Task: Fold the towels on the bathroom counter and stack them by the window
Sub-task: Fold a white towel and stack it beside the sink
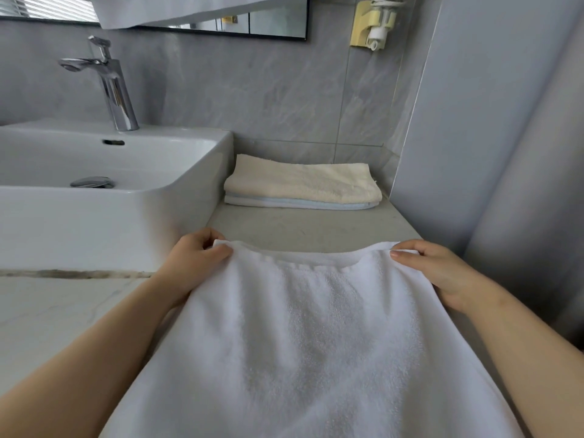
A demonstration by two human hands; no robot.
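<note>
Far-edge corner pinch, white towel [303, 327], lower centre of frame.
Left hand [196, 251] and right hand [433, 270]: each grip pinches one corner, edge sagging between them. Advice: draw the edge taut, level the corners, fold square over the table [316, 226]. Folded towels [303, 184] lie mid-frame, well apart.

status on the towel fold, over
Left hand and right hand each pinch a far corner of the white towel. Two folded towels stacked behind. Counter between unobstructed.
</note>
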